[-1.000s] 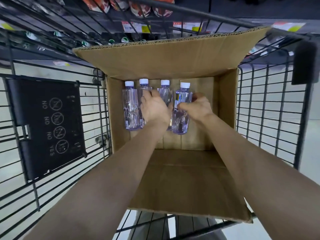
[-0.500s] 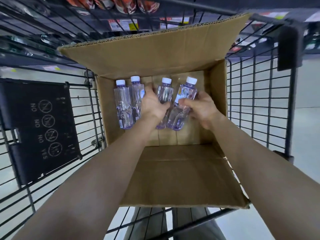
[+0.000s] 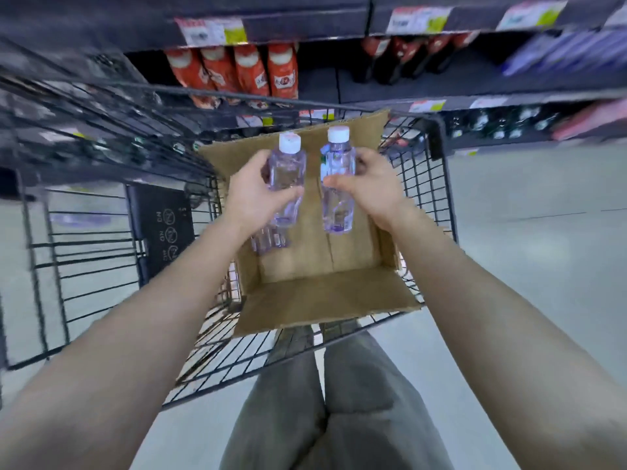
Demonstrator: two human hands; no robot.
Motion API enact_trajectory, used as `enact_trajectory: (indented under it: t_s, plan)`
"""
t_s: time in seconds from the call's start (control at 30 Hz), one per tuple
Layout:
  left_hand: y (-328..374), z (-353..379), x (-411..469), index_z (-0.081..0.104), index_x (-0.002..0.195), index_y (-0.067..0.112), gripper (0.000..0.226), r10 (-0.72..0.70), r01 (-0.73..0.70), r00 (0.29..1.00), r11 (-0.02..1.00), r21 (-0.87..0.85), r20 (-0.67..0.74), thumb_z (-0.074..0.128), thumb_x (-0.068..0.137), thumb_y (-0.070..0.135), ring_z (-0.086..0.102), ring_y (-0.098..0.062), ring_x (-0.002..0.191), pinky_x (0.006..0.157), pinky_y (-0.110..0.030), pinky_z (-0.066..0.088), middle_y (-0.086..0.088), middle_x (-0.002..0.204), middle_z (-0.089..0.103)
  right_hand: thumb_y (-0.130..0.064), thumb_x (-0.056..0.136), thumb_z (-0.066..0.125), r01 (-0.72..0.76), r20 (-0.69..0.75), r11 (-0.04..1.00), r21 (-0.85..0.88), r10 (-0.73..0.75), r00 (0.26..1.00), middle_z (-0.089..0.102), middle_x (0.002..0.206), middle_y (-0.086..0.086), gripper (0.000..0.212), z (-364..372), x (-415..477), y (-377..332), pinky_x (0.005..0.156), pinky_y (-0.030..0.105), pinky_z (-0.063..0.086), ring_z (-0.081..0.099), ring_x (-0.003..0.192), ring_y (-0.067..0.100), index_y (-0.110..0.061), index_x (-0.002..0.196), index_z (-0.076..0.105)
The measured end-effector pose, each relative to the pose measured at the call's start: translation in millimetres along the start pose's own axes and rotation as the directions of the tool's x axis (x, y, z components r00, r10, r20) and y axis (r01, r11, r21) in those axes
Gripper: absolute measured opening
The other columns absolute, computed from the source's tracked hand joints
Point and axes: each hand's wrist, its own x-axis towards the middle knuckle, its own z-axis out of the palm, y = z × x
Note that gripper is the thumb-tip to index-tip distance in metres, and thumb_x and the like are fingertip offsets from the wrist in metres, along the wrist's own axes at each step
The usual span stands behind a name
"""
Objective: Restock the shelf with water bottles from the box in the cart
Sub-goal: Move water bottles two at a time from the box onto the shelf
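2 up! The left hand gripped 1 water bottle, the right hand clutched a second bottle, side by side over the box, caps toward the shelf. More bottles sat by the box's left wall, in the cart.

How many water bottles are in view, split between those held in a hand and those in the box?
Left bottle, gripped by the left hand: 1
Right bottle, gripped by the right hand: 1
Boxed bottles, in the box, only blurred lower parts showing: 2
Total: 4
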Motion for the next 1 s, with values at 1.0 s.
enact_trajectory:
  t_s: [1.0]
  plan:
    - [145,-382,-371,0.058,0.138,0.021,0.068,0.245,-0.358,0.792,0.928,-0.1,-0.56,0.09,0.08,0.033,0.074,-0.003,0.101,0.092,-0.034,0.06,0.016,0.102,0.08,-0.047,0.065,0.092,0.758,0.156,0.644,-0.098,-0.743,0.651,0.068,0.127,-0.002,0.077,137,-400,-297,0.095,0.043,0.057,0.066,0.114,0.021,-0.023,0.134,0.065]
